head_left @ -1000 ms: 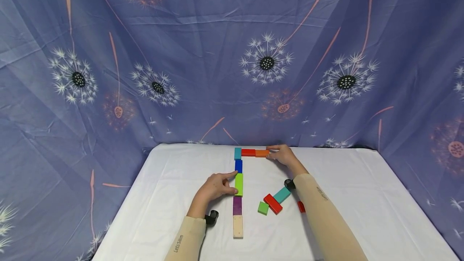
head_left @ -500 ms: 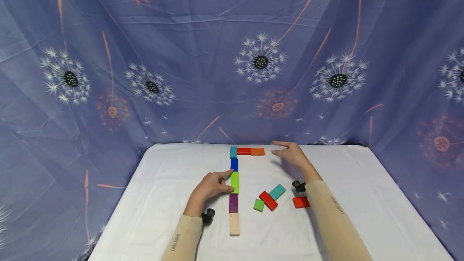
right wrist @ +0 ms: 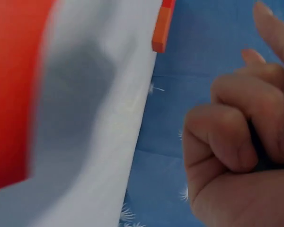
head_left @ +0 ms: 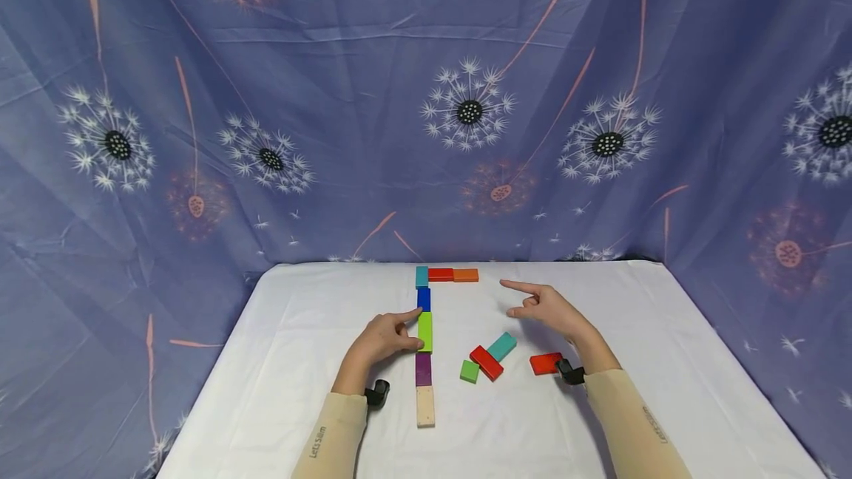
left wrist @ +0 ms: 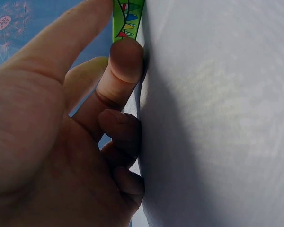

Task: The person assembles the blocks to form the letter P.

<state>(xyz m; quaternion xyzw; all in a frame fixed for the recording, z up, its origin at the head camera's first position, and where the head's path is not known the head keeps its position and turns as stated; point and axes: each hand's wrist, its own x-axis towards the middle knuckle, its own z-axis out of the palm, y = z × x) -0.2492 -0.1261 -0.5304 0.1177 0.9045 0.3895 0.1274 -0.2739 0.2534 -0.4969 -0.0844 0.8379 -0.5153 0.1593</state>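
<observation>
My left hand [head_left: 382,337] holds a lime green block [head_left: 426,331] from its left side, index fingertip at the far end and thumb at the near end. Small printed flags show on that block in the left wrist view. Beyond it lie a blue block [head_left: 424,299] and a teal block [head_left: 422,277]; nearer are a purple block [head_left: 423,369] and a plain wooden block [head_left: 425,408]. A red block [head_left: 441,274] and an orange block [head_left: 466,275] run rightward from the teal one. Over the table, my right hand [head_left: 555,313] is empty, index finger and thumb extended, other fingers curled.
Between the hands lie a loose teal block [head_left: 502,347], a red block [head_left: 487,363] and a small green block [head_left: 469,371]. Another red block [head_left: 546,363] sits by the right wrist. A patterned blue curtain [head_left: 373,131] hangs behind the white-covered table [head_left: 279,361].
My right hand has left the orange block, drawing back to the right and nearer to me. The left hand stays at the lime green block. The head view has shifted slightly.
</observation>
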